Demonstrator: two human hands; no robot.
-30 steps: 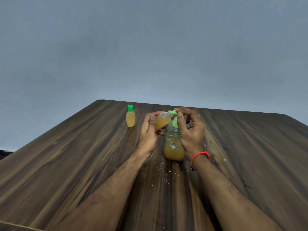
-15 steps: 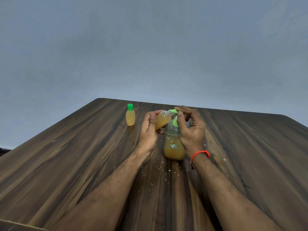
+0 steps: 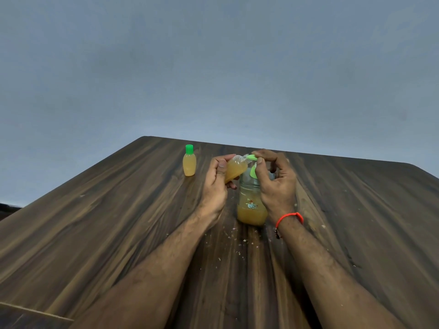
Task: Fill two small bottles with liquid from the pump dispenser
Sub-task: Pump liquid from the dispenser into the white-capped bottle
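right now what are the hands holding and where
The left hand grips the tilted small bottle around its body, neck at the pump spout. The right hand has fingers on the pump dispenser head.

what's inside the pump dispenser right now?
Orange-yellow liquid fills roughly the lower third of the pump dispenser; above it the clear body looks empty. The right hand covers its right side, so any dip tube is hidden.
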